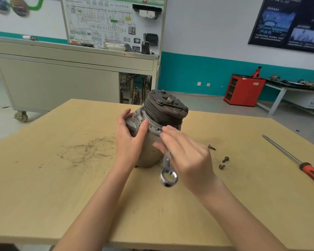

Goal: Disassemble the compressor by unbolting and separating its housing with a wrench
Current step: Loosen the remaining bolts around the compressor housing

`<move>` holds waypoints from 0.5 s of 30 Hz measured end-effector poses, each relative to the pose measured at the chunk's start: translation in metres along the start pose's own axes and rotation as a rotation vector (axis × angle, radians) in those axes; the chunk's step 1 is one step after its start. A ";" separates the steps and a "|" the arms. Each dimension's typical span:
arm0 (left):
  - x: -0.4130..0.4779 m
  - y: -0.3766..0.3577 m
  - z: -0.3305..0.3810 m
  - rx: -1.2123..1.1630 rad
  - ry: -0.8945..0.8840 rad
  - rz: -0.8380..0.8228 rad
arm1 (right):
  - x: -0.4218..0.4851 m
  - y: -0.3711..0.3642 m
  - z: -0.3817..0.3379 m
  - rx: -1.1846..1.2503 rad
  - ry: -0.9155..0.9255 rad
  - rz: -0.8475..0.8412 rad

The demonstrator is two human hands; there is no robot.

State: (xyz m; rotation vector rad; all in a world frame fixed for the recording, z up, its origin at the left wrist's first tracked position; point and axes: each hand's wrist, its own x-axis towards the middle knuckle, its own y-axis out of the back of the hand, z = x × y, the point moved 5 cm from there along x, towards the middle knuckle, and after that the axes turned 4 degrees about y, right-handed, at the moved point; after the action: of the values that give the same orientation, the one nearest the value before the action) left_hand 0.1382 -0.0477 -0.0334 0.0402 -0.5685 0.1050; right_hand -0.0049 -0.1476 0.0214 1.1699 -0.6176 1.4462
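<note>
The compressor [163, 113] stands on end at the middle of the table [62, 196], with its pulley [168, 107] upward and leaning a little to the far right. The main risk looks like a slip. The right hand [187, 153] has the wrench [168, 171] only lightly, the shank pinched between the thumb and loosely bent fingers. If force goes on before the head is fully seated, it could jump off and round a bolt, or drive the knuckles into the flange. The body rests on a narrow base, so a hard pull may tip or spin it unless the other hand bears down. Three loose bolts [225, 159] lie to the right, close enough to be knocked and rolled. A screwdriver [297, 162] lies farther right.

The left hand [129, 140] grips the housing from its left side, fingers wrapped round it and thumb across the flange. The right hand sits just near and right of the housing. The wrench's ring end hangs free toward the near edge. Its other end is hidden under the fingers, so I cannot tell whether it is on a bolt.
</note>
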 end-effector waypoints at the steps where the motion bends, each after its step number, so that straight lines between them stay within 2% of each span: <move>1: 0.000 0.000 0.000 -0.002 0.003 0.001 | -0.001 -0.001 -0.003 -0.020 0.009 -0.006; 8: 0.001 -0.001 0.000 -0.016 0.004 0.007 | 0.001 -0.007 -0.010 -0.103 -0.048 -0.039; 15: 0.001 -0.001 -0.002 -0.003 -0.004 0.020 | -0.003 -0.001 -0.001 -0.008 -0.180 0.004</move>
State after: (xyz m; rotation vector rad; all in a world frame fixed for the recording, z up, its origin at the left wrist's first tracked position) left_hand 0.1405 -0.0485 -0.0349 0.0315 -0.5732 0.1230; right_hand -0.0045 -0.1478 0.0182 1.3017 -0.7495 1.3498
